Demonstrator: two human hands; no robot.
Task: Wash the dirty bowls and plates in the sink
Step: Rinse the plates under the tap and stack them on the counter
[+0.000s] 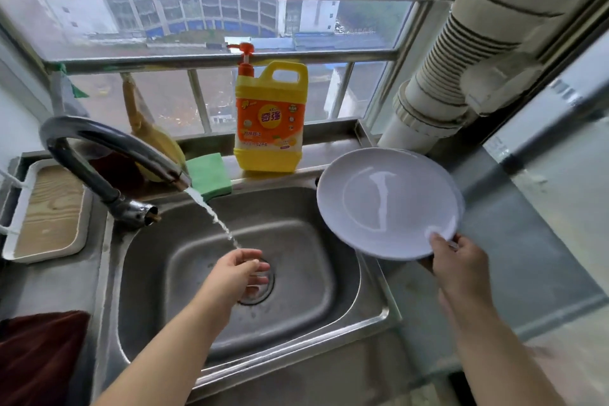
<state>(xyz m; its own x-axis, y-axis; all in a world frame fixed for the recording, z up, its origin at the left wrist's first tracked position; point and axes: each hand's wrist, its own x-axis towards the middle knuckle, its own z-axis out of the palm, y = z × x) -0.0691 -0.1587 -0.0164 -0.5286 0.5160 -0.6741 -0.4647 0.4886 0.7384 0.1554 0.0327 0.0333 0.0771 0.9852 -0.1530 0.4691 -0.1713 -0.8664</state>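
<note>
Plates (389, 204), white and stacked, tilt above the sink's (369, 313) right rim, pinched at their near edge by the right hand (456, 257). Left hand (242, 269) hangs relaxed over the drain, under the tap's (108, 155) stream. Soap bottle (270, 122) and sponge (207, 175) stand behind.

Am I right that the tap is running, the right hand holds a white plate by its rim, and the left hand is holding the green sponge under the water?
Not quite: the left hand holds nothing; it is open under the water over the sink drain. The green sponge lies on the ledge behind the sink. The head view shows this. The tap runs, and the right hand holds the white plate by its rim.
</note>
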